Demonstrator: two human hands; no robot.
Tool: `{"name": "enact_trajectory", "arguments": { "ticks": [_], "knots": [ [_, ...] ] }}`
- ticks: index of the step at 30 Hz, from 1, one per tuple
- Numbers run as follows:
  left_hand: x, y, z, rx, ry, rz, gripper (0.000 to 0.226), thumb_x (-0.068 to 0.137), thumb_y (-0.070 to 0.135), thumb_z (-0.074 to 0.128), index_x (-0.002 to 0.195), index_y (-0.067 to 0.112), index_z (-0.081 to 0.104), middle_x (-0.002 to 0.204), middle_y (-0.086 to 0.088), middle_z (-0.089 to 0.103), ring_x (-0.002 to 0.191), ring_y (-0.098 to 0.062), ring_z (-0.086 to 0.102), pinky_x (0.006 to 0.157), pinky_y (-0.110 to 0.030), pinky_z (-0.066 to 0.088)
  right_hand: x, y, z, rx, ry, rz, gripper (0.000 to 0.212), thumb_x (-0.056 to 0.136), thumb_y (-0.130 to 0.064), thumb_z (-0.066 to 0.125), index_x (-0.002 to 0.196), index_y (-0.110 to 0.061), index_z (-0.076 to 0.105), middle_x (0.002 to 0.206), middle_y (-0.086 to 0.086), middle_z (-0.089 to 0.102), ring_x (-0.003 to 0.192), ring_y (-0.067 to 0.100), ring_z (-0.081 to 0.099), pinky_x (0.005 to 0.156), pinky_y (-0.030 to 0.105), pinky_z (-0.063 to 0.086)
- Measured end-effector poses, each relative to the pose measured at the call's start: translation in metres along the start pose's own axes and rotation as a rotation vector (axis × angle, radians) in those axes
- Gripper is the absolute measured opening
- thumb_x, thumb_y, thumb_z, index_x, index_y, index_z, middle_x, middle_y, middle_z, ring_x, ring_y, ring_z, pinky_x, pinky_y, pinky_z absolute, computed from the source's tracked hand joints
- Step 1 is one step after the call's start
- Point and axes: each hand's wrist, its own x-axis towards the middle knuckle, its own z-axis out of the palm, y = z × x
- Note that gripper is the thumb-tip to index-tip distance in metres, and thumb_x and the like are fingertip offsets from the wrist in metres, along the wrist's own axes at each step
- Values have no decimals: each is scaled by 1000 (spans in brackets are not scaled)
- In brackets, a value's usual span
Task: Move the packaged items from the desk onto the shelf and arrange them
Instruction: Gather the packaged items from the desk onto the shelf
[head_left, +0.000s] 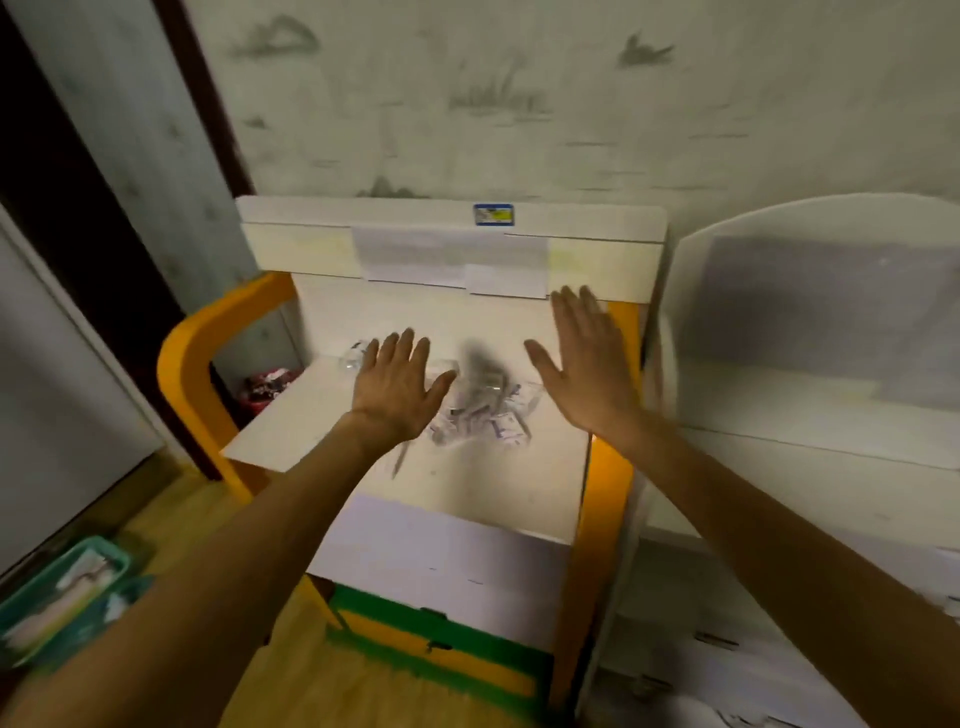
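Left hand (397, 387) and right hand (587, 364) spread, holding nothing | packets (480, 418) between them | scoop inward evenly, you lose fewer.

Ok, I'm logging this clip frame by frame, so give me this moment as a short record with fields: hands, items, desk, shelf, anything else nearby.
left hand: left hand open, fingers spread, above the desk, holding nothing
right hand: right hand open, fingers straight, holding nothing
items: pile of clear packaged items on the desk between the hands; blurred, count unclear
desk: white desk top with orange side frame
shelf: white shelf above the desk back, blue sticker on it
nearby: teal basket on the floor, left
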Motion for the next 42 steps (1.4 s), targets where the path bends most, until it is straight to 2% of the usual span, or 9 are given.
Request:
{"name": "enact_trajectory", "arguments": {
  "ticks": [5,9,14,23,29,34,37,39,42],
  "knots": [
    [-27,-90,39,-29,-116,-168,76,99,64,19,157,16,21,165,-10,15,152,-30,14,124,-47,8,7,-77,68,39,-284,-40,72,103,-51,37,160,-12,15,168,6,10,155,22,1,124,43,6],
    [-44,-129,78,-96,-186,-237,75,99,65,23,156,17,23,166,-10,15,151,-30,17,124,-48,12,-6,-93,133,30,-474,7,77,98,-49,51,158,-11,19,165,11,19,153,31,11,123,45,14],
    [-27,-163,108,-183,-232,-261,75,97,63,39,155,18,25,165,-9,17,148,-32,26,120,-47,23,9,-105,196,22,-569,46,82,90,-49,63,154,-14,25,154,10,35,144,32,27,116,45,29],
    [59,-179,152,-437,-287,-210,89,87,65,58,154,18,21,159,-5,27,131,-31,48,99,-45,48,83,-112,291,206,-400,86,78,80,-40,76,145,-12,43,144,10,49,135,30,43,113,41,34],
    [88,-178,190,-521,-341,-211,100,77,75,62,151,21,21,153,-3,35,130,-29,48,99,-46,48,79,-112,327,65,-385,55,70,85,-58,53,144,-20,47,148,3,51,143,24,36,124,49,2],
    [97,-181,208,-554,-314,-166,96,82,58,69,154,18,19,155,-5,33,132,-28,47,100,-44,48,86,-111,328,23,-436,46,73,88,-65,43,146,-22,44,150,2,48,144,22,35,122,56,-5],
    [97,-189,207,-601,-303,-156,94,81,50,73,154,21,21,156,-3,35,133,-28,47,102,-43,47,85,-111,324,55,-444,90,71,86,-65,52,145,-24,46,150,0,50,145,20,34,122,54,-10],
    [100,-194,197,-623,-280,-171,95,79,49,75,153,24,23,155,-2,36,131,-27,48,101,-42,49,91,-112,318,136,-390,139,70,81,-62,61,140,-26,51,145,-2,55,142,18,39,123,54,-3],
    [96,-204,182,-684,-194,-210,92,76,45,79,151,26,29,152,-1,39,126,-25,51,96,-40,50,98,-120,301,307,-260,218,65,76,-51,74,132,-22,58,133,-1,62,130,19,50,118,52,24]
  ]
}}
